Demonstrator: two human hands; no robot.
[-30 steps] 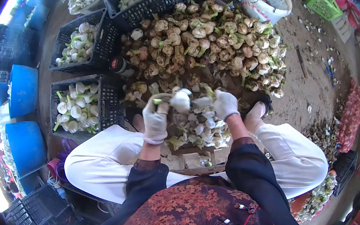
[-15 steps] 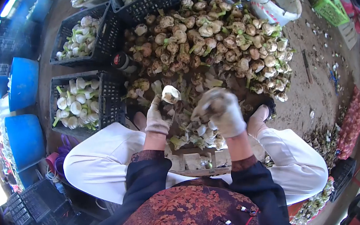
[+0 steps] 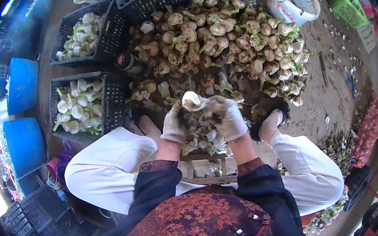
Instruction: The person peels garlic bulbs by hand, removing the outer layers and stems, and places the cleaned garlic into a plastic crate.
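My left hand (image 3: 174,126), in a soiled white glove, grips a garlic bulb (image 3: 191,100) whose pale, peeled side faces up and left. My right hand (image 3: 230,119), gloved too, is closed at the bulb's right side, pinching its loose outer skin. Whether those curled fingers also hold a tool is hidden. Beneath both hands lies a heap of peeled-off garlic skins (image 3: 212,141). Beyond them spreads a large pile of dirt-covered garlic bulbs (image 3: 235,41) on the ground.
To the left stand a black crate (image 3: 116,105) of cleaned garlic and another such crate (image 3: 110,34) behind it. A dark round-topped container (image 3: 129,62) sits beside the pile. At the back is a white bucket (image 3: 292,11). Red mesh sacks (image 3: 368,131) stand far right.
My right hand has come left and down onto the bulb, where it was apart and blurred before. My left hand has shifted slightly right with the bulb, which is now turned.
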